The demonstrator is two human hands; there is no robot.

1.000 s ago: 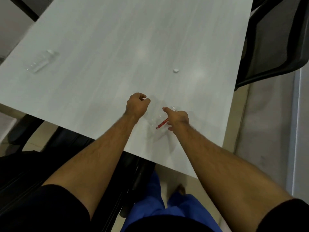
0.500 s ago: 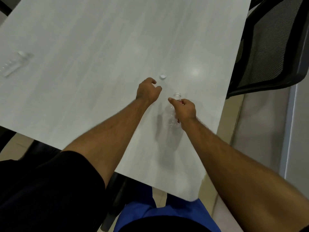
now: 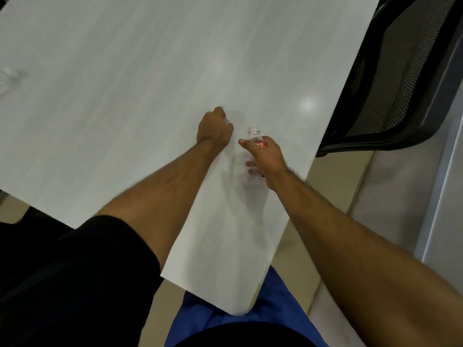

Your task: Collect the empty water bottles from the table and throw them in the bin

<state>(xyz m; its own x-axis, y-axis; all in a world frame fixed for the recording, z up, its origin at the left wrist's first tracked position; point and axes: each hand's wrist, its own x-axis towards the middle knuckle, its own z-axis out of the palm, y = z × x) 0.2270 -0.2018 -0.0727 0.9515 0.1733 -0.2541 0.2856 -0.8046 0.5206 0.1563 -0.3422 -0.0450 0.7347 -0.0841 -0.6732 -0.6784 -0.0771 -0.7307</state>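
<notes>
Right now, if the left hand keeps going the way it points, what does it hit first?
Nothing visible: beyond the left hand, fisted over the cap spot, lies only bare table. Depth is uncertain.

The person wears a black short-sleeved top: the left sleeve (image 3: 82, 266) is wide and loose and ends above the elbow, leaving the forearm bare. Both forearms are bare to the wrist and carry sparse dark hair. No watch, ring or band shows on the left hand (image 3: 215, 130) or the right hand (image 3: 265, 156). Below the near corner of the surface (image 3: 150, 71), bright blue trousers (image 3: 270, 304) show, creased at the thigh. The black hem of the top lies over them at the bottom edge.
</notes>
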